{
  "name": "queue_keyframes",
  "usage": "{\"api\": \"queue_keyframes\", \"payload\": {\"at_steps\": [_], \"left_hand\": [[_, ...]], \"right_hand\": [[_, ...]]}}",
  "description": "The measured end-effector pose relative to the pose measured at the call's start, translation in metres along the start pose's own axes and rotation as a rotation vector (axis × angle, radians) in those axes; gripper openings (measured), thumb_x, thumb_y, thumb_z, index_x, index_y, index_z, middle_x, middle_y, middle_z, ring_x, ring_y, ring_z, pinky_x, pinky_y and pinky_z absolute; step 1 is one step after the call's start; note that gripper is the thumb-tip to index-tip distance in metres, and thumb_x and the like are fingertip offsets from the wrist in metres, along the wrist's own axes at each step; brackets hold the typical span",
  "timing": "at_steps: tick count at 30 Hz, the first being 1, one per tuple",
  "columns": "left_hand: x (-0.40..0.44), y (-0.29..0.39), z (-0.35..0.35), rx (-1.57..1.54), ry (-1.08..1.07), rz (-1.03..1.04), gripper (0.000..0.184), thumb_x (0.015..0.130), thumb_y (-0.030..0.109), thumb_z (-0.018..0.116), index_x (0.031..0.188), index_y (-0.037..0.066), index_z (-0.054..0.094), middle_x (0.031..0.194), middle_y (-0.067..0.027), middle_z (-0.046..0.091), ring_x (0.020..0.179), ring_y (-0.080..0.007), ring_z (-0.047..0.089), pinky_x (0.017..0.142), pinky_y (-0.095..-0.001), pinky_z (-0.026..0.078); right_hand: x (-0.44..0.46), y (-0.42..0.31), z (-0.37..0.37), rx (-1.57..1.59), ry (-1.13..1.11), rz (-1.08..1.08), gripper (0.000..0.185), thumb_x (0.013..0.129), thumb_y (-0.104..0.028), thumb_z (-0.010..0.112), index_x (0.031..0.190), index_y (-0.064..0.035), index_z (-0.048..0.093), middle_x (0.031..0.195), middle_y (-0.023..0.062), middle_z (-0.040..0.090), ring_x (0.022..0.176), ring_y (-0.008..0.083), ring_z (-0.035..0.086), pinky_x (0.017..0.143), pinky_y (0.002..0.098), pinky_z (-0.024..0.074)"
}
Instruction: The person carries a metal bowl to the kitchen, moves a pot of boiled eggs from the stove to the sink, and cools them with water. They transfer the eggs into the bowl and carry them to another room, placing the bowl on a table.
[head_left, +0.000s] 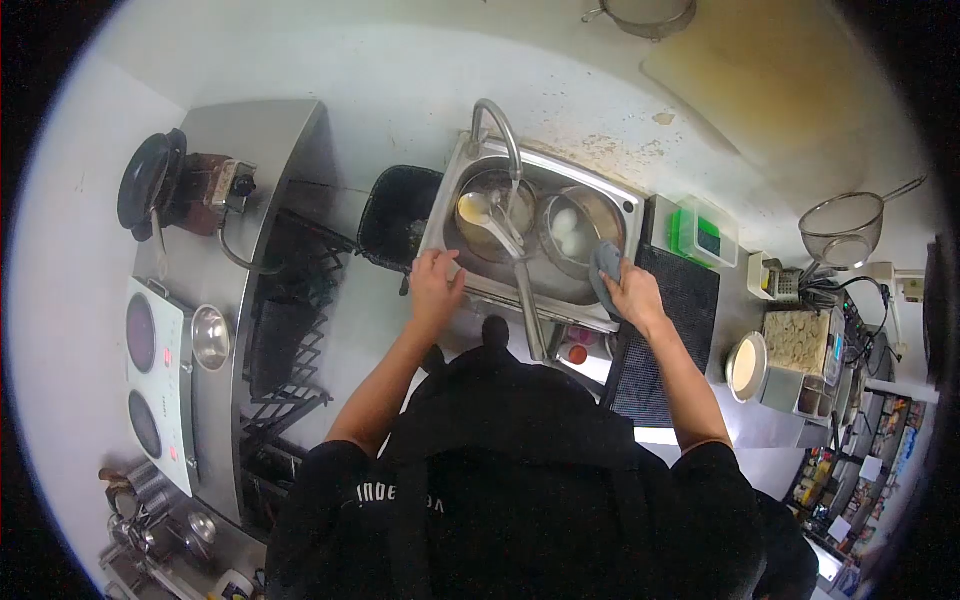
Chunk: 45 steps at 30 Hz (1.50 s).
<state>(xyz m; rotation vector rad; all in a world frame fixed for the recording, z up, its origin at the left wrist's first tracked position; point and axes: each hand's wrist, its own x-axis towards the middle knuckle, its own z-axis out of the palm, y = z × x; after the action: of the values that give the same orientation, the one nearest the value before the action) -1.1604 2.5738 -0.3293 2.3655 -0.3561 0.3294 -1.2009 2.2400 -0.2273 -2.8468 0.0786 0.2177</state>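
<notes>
- Pad (603, 270), grey, is in the right hand (632, 292), whose fingers close on its edge; it sits at the near right side of the right pot (602, 215), though touching or just above I cannot tell.
- Left hand (438, 287): fingers loosely parted, slightly curled, holding nothing, near the sink (443, 203)'s front rim.
- Gripping the right pot from one side only could tip it, rolling out the white rounds (567, 232).
- A loose pinch might let the pad slip, most likely if wet.
- A long handle (529, 308) juts over the front rim between the hands; a sleeve or wrist catching it could jolt the left pot (490, 182) and its ladle (474, 208).
</notes>
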Motion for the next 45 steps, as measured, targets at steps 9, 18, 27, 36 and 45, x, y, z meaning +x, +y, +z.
{"api": "queue_keyframes", "payload": {"at_steps": [9, 18, 27, 36, 45], "left_hand": [[-0.004, -0.002, -0.011, 0.025, 0.014, -0.067, 0.038, 0.071, 0.01, 0.069, 0.107, 0.009, 0.057, 0.104, -0.0141, 0.051, 0.096, -0.0331, 0.049, 0.08, -0.0419, 0.041], [-0.043, -0.027, -0.046, 0.128, 0.102, -0.151, 0.035, 0.071, 0.009, 0.068, 0.104, 0.006, 0.057, 0.099, -0.0146, 0.052, 0.091, -0.0327, 0.05, 0.079, -0.0412, 0.041], [-0.098, -0.073, -0.093, 0.246, 0.204, -0.318, 0.034, 0.071, 0.009, 0.069, 0.103, 0.006, 0.058, 0.099, -0.0163, 0.052, 0.093, -0.0334, 0.05, 0.08, -0.0415, 0.041], [-0.132, -0.143, -0.152, 0.407, 0.464, -0.65, 0.055, 0.073, 0.013, 0.068, 0.12, 0.0, 0.044, 0.102, -0.018, 0.052, 0.097, -0.0351, 0.049, 0.086, -0.0429, 0.039], [-0.155, -0.247, -0.221, 0.492, 0.807, -1.138, 0.061, 0.081, 0.026, 0.059, 0.121, -0.014, 0.036, 0.104, -0.0313, 0.05, 0.099, -0.0411, 0.049, 0.09, -0.0462, 0.039]], "right_hand": [[0.026, -0.026, 0.003, 0.102, -0.052, 0.073, 0.042, 0.084, -0.033, 0.059, 0.09, 0.0076, 0.055, 0.083, 0.0317, 0.059, 0.084, 0.0472, 0.057, 0.074, 0.0498, 0.0455], [0.075, -0.037, 0.06, 0.454, 0.018, 0.054, 0.048, 0.085, -0.037, 0.056, 0.101, 0.0075, 0.059, 0.092, 0.0284, 0.062, 0.093, 0.0411, 0.059, 0.079, 0.0427, 0.0445], [0.106, -0.01, 0.096, 0.622, -0.014, 0.118, 0.04, 0.086, -0.032, 0.058, 0.1, 0.0059, 0.061, 0.086, 0.0221, 0.065, 0.079, 0.0298, 0.063, 0.073, 0.0383, 0.0448], [0.11, -0.027, 0.079, 0.779, -0.131, 0.18, 0.038, 0.086, -0.03, 0.058, 0.102, 0.0045, 0.062, 0.085, 0.0117, 0.065, 0.074, 0.0208, 0.059, 0.07, 0.0351, 0.0439], [0.098, -0.048, 0.06, 0.772, -0.138, 0.303, 0.033, 0.086, -0.027, 0.061, 0.1, 0.0031, 0.063, 0.084, 0.0042, 0.062, 0.072, 0.0131, 0.055, 0.067, 0.0297, 0.0439]]}}
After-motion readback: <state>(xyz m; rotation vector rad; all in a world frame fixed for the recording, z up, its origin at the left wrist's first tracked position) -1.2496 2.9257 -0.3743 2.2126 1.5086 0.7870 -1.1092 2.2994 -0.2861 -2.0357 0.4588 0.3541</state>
